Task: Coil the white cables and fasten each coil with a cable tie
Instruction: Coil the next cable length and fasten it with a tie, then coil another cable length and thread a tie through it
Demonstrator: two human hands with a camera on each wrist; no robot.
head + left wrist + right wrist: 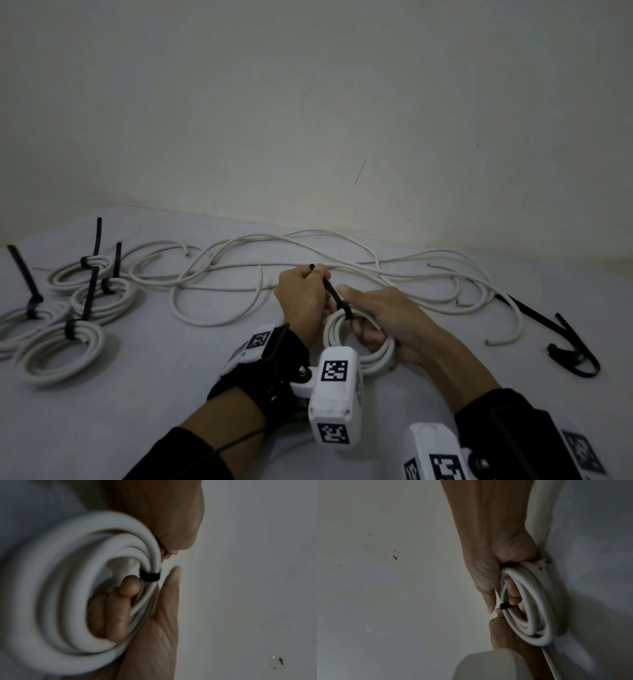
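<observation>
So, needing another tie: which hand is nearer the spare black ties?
Right hand: the spare ties lie to its right; the left hand is farther, beyond the coil.

The coil is smooth white plastic-sheathed cable with a faint sheen. Its cable tie is matt black plastic. The tabletop looks matt, pale grey and smooth.

text: none readable | wrist camera housings: black-and-white square marker patterns only
</observation>
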